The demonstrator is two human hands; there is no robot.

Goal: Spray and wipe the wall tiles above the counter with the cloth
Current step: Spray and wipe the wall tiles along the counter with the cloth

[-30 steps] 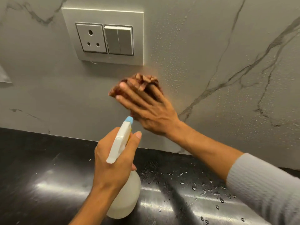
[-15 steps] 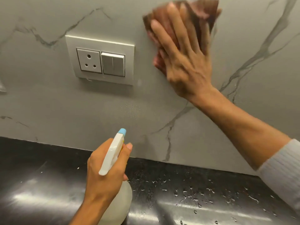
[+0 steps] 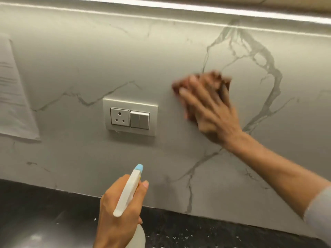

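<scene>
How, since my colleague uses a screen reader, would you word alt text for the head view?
A right hand presses a brown cloth against the grey veined wall tiles, right of a socket-and-switch plate. The left hand grips a white spray bottle above the black counter.

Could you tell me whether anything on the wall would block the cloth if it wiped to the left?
Yes: the socket-and-switch plate sits left of and below the cloth under the right hand; a paper sheet hangs farther left.
</scene>
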